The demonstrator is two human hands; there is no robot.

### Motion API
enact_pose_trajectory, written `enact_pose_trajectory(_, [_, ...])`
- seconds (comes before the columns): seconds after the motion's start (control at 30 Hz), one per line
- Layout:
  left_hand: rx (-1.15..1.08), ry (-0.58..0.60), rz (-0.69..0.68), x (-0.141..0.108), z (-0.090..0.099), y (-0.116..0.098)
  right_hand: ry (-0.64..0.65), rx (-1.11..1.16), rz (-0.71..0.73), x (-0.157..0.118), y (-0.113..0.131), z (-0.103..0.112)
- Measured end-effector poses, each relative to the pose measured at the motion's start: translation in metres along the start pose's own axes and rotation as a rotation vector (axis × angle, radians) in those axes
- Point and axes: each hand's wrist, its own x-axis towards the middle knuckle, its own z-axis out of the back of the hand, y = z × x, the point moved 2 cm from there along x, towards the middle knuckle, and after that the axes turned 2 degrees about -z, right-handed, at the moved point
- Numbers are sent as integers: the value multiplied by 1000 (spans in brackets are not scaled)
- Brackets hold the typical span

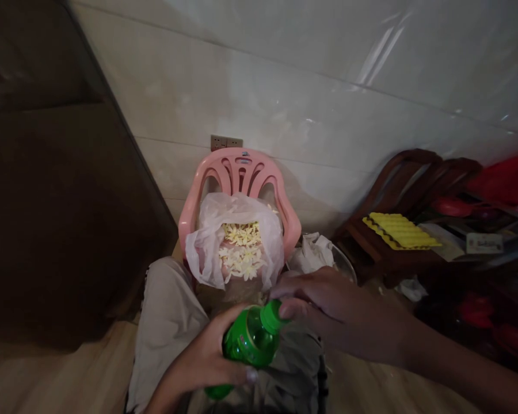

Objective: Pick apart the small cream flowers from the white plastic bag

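Observation:
My left hand (211, 359) wraps around the body of a green plastic bottle (250, 339), which tilts up and to the right above my lap. My right hand (319, 302) reaches in from the right, its fingers closed over the bottle's green screw cap (271, 316). Ahead of my hands, a pink plastic chair (242, 167) holds a translucent plastic bag (207, 244) with its mouth open. Pale cream flowers or petals (240, 253) fill the bag. The bottle's lower end runs out of view near the bottom edge.
My beige-trousered knee (166, 322) lies left of the bottle. A tiled wall (311, 98) with a socket (227, 142) stands behind the pink chair. To the right are a dark wooden chair (392, 195), a yellow ridged object (399, 231), red items (507, 181) and crumpled white material (313, 253).

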Motion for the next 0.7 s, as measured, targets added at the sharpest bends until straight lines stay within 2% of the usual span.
enact_pose_trajectory(0.17, [9,-48,-11,-1,3,1,-101,-40,-108,-5,-10,4])
enact_pose_trajectory(0.33, [20,-29,-35,1,5,3,53,45,66,-8,-3,4])
enact_pose_trajectory(0.47, [67,3,-15,1,6,4,93,-34,66,-11,-1,-3])
enact_pose_trajectory(0.57, [203,-26,-26,1,7,-1,95,-86,49,-11,-5,-10])
enact_pose_trajectory(0.7, [530,-110,-82,-2,7,-11,51,-42,29,-7,-22,-30])
